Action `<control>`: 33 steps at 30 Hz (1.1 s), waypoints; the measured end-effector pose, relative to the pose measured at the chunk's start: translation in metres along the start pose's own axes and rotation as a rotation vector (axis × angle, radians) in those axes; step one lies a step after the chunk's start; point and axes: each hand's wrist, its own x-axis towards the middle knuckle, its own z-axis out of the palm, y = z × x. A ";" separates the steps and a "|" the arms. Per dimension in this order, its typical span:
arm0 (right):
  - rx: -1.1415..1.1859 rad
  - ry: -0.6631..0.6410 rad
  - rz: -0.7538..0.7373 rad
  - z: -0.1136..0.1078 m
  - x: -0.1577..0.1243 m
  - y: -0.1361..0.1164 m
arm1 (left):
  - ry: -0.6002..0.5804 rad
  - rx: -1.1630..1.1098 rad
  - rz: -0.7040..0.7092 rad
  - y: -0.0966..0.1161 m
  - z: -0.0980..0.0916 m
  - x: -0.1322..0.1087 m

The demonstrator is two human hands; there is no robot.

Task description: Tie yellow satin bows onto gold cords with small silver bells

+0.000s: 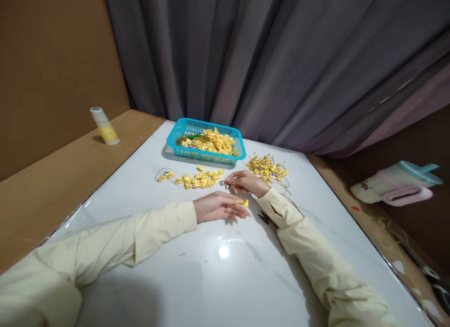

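My left hand lies on the white table, its fingertips pinching a small yellow ribbon bow. Just behind it, my right hand is curled, its fingers pinched on a small silvery piece that I cannot identify. A row of loose yellow bows lies left of my right hand. To its right sits a pile of yellow bows with cords. A turquoise basket behind them holds several more bows.
Small dark scissors lie beside my right sleeve. A white and yellow bottle lies on the brown ledge at the left. A pink and teal jug rests on the right ledge. A grey curtain hangs behind the table.
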 end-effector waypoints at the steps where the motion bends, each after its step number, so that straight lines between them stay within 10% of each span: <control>1: -0.013 -0.001 -0.011 0.000 -0.005 -0.001 | -0.002 0.013 -0.004 0.000 0.001 0.000; 33: -0.902 0.012 0.048 0.017 -0.027 -0.037 | -0.119 0.226 -0.005 -0.003 0.003 -0.002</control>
